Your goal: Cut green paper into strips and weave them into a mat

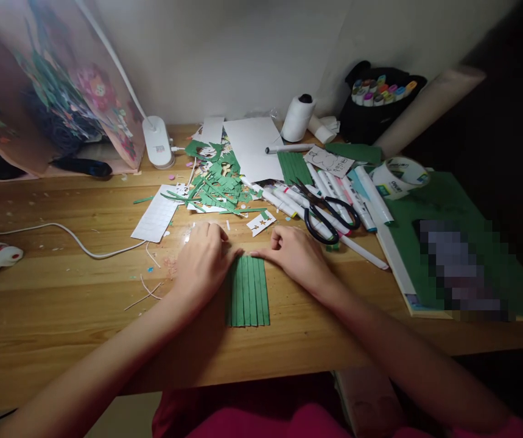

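A green paper (248, 292), cut or creased into long narrow strips, lies flat on the wooden table in front of me. At its far left corner is my left hand (206, 255), fingers curled and thumb on the top edge. My right hand (295, 252) is closed in the same way at the far right corner, its thumb tip close to the left one. Under both hands the fingertips are partly hidden. Black-handled scissors (320, 210) rest on markers (284, 204) just beyond my right hand. A small white card with star shapes (261, 223) lies beyond the thumbs.
Green paper scraps (220, 182) are heaped behind the hands, by a white sheet (256, 149). A thread spool (298, 118), a black marker holder (371, 109) and a tape roll (400, 176) stand right. A white cable (78, 243) crosses the left side near a power strip (157, 143).
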Demonstrator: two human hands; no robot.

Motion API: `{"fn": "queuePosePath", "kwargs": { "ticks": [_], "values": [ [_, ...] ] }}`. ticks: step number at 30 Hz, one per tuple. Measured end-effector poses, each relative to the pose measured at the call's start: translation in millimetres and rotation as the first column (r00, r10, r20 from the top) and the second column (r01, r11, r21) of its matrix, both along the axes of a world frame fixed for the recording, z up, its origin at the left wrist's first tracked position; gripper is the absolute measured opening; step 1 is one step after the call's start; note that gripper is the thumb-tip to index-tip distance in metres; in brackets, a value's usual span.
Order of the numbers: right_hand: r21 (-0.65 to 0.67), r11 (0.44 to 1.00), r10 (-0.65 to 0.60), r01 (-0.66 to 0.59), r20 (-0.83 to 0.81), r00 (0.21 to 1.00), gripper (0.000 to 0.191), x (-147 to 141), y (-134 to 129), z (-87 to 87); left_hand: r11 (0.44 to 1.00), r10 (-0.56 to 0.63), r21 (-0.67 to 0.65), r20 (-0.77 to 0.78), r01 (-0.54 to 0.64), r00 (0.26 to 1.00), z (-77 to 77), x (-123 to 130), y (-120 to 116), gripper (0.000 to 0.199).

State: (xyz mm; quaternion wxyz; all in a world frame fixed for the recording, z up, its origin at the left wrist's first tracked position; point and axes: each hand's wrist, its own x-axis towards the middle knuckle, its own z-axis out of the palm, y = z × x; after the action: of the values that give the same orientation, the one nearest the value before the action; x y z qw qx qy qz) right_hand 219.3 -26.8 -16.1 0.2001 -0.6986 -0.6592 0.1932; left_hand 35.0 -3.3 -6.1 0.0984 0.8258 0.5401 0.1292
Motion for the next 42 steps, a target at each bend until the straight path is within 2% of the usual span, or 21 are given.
{"fn": "queuePosePath", "kwargs": {
  "ticks": [4, 6, 8, 11, 15, 17, 20, 23, 25, 27, 30, 34, 37, 42],
  "values": [
    [0.040, 0.999, -0.020, 0.019, 0.031, 0.999, 0.047, -5.3, 3.5, -4.5, 0.997, 0.072, -0.011, 0.010, -0.072, 0.997, 6.2, -15.7, -3.8, 0.018],
    [0.055, 0.998, -0.034, 0.031, 0.055, 0.998, 0.048, -6.7, 4.3, -6.4, 0.999, 0.032, -0.024, 0.048, -0.031, 0.998, 8.2, -22.2, -11.3, 0.013],
    [0.092, 0.996, -0.004, -0.001, 0.046, 0.999, 0.047, -6.4, 3.8, -7.6, 0.993, -0.105, -0.042, 0.083, 0.109, 0.991, 8.5, -27.0, -23.1, 0.012],
    [0.176, 0.974, 0.149, -0.140, -0.038, 0.988, 0.038, -2.4, 1.7, -6.7, 0.921, -0.380, -0.059, 0.096, 0.386, 0.920, 5.0, -34.4, -45.4, 0.015],
    [0.191, 0.944, 0.298, -0.269, -0.143, 0.944, 0.025, 5.3, -0.8, -1.4, 0.859, -0.511, 0.038, 0.067, 0.510, 0.857, -1.9, -47.8, -69.6, 0.025],
    [0.193, 0.932, 0.339, -0.307, -0.159, 0.927, 0.023, 7.2, -1.2, 1.7, 0.884, -0.467, 0.054, 0.112, 0.464, 0.877, -2.7, -54.3, -71.6, 0.019],
    [0.212, 0.923, 0.355, -0.321, -0.150, 0.923, 0.023, 7.2, -1.1, 4.3, 0.957, -0.289, 0.050, 0.198, 0.285, 0.936, 2.1, -62.0, -54.0, 0.019],
    [0.200, 0.934, 0.329, -0.297, -0.149, 0.933, 0.024, 7.6, -0.4, 2.9, 0.999, 0.005, 0.049, 0.208, -0.015, 0.978, 12.6, -66.8, -13.8, 0.015],
    [0.194, 0.947, 0.285, -0.255, -0.148, 0.947, 0.026, 9.8, 1.1, 0.2, 0.978, 0.187, 0.062, 0.143, -0.198, 0.972, 20.4, -67.4, 17.8, 0.018],
    [0.212, 0.957, 0.230, -0.196, -0.146, 0.962, 0.028, 14.3, 3.7, -2.0, 0.972, 0.205, 0.087, 0.125, -0.217, 0.971, 26.7, -64.1, 46.2, 0.016],
    [0.319, 0.945, 0.113, -0.077, -0.098, 0.989, 0.029, 27.0, 11.2, -1.5, 0.981, 0.153, 0.102, 0.093, -0.163, 0.984, 30.7, -49.3, 73.9, 0.018],
    [0.454, 0.887, -0.086, 0.089, -0.027, 0.996, 0.023, 55.6, 25.8, 4.9, 0.994, 0.050, 0.090, 0.060, -0.056, 0.997, 29.4, -8.4, 82.0, 0.019],
    [0.438, 0.881, -0.198, 0.179, -0.003, 0.980, 0.019, 79.3, 32.2, 7.2, 0.997, 0.032, 0.066, 0.054, -0.036, 0.998, 28.9, 36.7, 81.0, 0.023],
    [0.275, 0.937, -0.244, 0.213, 0.082, 0.966, 0.014, 102.8, 26.1, 2.8, 0.985, 0.174, -0.022, 0.043, -0.173, 0.984, 28.1, 114.7, 99.3, 0.034]
  ]
}}
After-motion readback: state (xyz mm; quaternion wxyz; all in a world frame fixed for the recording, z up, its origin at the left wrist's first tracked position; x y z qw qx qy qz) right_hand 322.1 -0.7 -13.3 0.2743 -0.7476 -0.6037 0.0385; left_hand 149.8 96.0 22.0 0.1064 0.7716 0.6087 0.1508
